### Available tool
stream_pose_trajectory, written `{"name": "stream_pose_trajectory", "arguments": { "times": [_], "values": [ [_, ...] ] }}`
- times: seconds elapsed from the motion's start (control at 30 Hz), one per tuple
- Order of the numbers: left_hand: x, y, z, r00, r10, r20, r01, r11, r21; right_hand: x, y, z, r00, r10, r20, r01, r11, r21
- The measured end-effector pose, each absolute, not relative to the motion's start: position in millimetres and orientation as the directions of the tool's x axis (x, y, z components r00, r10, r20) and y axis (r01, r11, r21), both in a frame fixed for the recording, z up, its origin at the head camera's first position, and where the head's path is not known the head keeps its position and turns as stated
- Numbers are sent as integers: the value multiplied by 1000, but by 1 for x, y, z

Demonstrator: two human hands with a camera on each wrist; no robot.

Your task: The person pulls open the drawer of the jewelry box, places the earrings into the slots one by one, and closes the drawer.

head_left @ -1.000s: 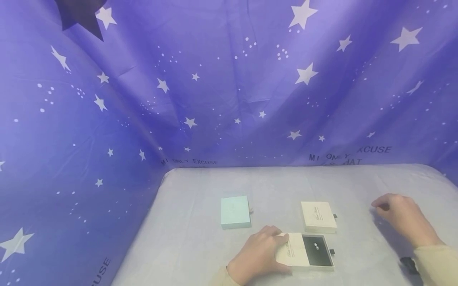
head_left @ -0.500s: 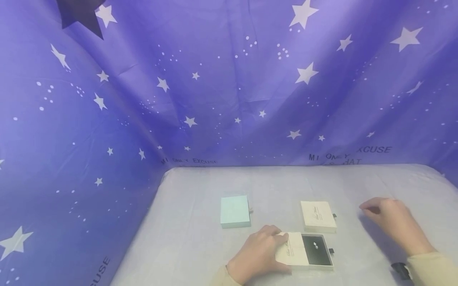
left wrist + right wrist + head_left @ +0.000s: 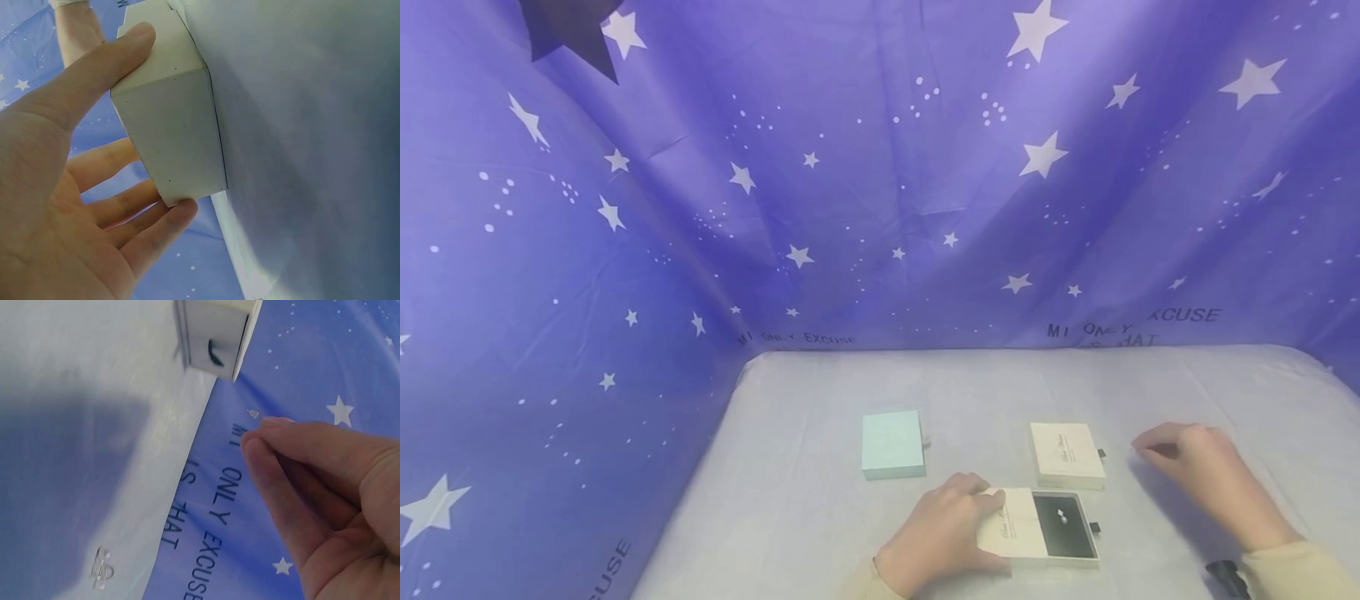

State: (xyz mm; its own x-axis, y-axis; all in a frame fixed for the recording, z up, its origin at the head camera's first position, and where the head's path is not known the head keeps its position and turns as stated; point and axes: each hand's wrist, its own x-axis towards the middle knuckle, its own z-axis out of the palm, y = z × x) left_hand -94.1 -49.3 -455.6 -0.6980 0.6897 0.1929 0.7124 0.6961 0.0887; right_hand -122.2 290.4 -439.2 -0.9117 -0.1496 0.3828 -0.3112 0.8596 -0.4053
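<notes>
My left hand [image 3: 943,525] grips the closed end of a cream jewelry box [image 3: 1028,533], thumb on one side and fingers on the other. The box's drawer is slid out to the right, showing a black foam insert [image 3: 1070,540] with a small silvery earring [image 3: 1062,517] on it. Right of the boxes, my right hand [image 3: 1206,471] is raised over the table with thumb and forefinger pinched together. At those fingertips in the right wrist view is a tiny clear bell-shaped piece [image 3: 252,414], like an earring back.
A second cream box [image 3: 1067,454] with a dark pull tab lies just behind the drawer box. Farther left is a mint-green box [image 3: 892,446]. Small clear bits [image 3: 102,569] lie on the pale tablecloth. A purple star-print curtain [image 3: 880,208] borders the table.
My right hand has moved left and a little nearer, toward the boxes, with its fingertips still pinched. The left hand and the drawer box have stayed in place.
</notes>
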Motion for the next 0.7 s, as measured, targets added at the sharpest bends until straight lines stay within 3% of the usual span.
{"name": "stream_pose_trajectory", "arguments": {
  "times": [0.23,0.43,0.7],
  "values": [
    [-94,-49,-455,-692,695,194,717,692,80,-120,279,-440,-916,-172,364,-325,849,-417],
    [-95,-48,-456,-693,695,192,717,692,84,-117,272,-443,-879,-215,425,-390,837,-384],
    [-94,-49,-455,-699,691,183,713,695,99,-115,262,-441,-871,-234,431,-432,783,-447]
  ]
}}
